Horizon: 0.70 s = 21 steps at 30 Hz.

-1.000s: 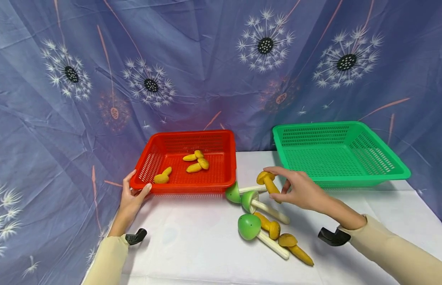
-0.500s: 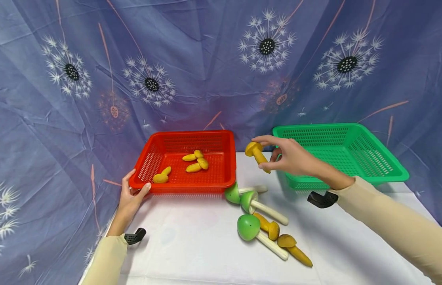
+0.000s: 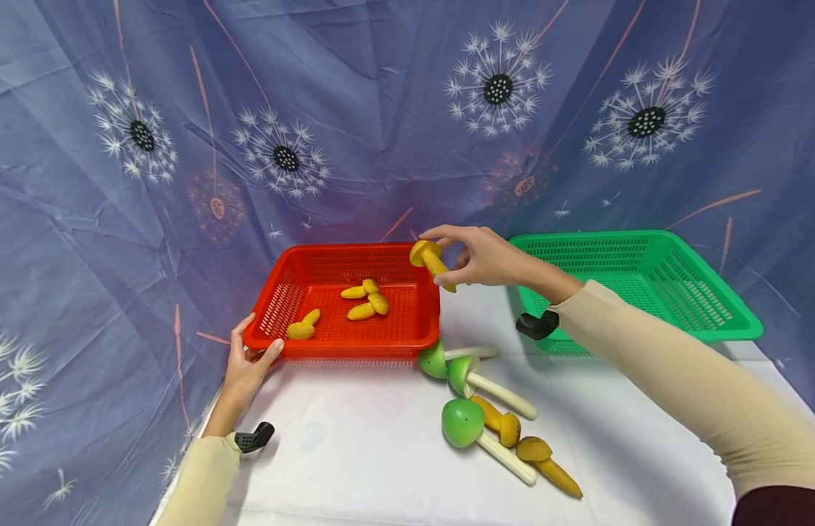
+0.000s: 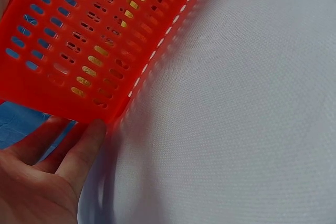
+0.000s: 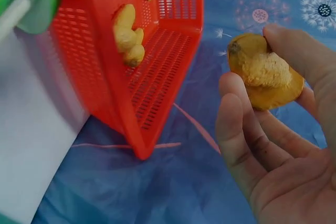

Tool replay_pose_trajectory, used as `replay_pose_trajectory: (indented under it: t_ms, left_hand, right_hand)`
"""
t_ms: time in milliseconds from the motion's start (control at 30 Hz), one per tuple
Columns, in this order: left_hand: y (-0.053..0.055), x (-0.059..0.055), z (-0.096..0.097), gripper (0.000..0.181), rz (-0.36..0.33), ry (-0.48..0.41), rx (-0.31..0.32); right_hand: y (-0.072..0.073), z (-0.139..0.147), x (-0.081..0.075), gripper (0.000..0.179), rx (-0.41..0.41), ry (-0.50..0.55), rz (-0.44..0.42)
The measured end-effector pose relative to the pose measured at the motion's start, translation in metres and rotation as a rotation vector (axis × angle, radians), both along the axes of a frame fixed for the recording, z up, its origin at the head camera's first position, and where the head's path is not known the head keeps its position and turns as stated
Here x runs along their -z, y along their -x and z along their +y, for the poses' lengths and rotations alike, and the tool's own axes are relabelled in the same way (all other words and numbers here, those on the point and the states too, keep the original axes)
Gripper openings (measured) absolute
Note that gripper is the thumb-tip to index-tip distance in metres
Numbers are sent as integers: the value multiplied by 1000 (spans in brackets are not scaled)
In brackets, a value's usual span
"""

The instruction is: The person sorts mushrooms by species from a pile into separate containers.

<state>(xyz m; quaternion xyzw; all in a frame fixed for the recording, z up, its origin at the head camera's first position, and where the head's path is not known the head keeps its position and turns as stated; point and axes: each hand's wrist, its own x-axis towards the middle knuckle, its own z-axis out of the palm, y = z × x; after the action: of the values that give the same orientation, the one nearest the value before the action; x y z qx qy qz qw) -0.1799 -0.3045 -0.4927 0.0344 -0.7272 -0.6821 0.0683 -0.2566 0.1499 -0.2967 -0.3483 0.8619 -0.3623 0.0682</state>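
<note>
My right hand (image 3: 480, 256) pinches a yellow toy mushroom (image 3: 425, 253) between thumb and fingers, in the air at the red basket's right edge. In the right wrist view the same yellow mushroom (image 5: 262, 72) shows its cap end-on, apart from the basket. At the front left corner of the red basket (image 3: 355, 343), my left hand (image 3: 243, 372) grips the rim, thumb in front and fingers at the side. From the left wrist, the left hand's fingers (image 4: 79, 153) touch the basket's corner. Several yellow mushrooms (image 3: 361, 310) lie inside the basket.
A green basket (image 3: 644, 285) stands at the back right. Between the baskets and the front edge, green-capped mushrooms (image 3: 463, 422) with pale stems lie on the white cloth (image 3: 342, 438), beside yellow mushrooms (image 3: 555, 475). A blue dandelion-print curtain (image 3: 381, 109) hangs behind.
My right hand has lifted the yellow mushroom and carried it left, from above the table pile to the red basket's right edge. The left hand has stayed on the basket's corner.
</note>
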Motion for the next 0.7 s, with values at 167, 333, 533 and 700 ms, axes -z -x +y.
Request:
replay_pose_trajectory:
  t_ms: [167,333,533,700]
  left_hand:
    - [0,1,0,83,11,-6,6]
    - [0,1,2,84,2,2,7]
    - [-1,0,5,84,13,0,4]
    - [-3,0,4,83,24,-6,-1]
  right_hand:
    - [22,-27,4,68,-17,-18,-7]
    - [42,-58,12,67,-22,-58,-2]
    - [57,-93,21,66,-21,-92,-39]
    - [64,-121,30,67,-11,-108,-104]
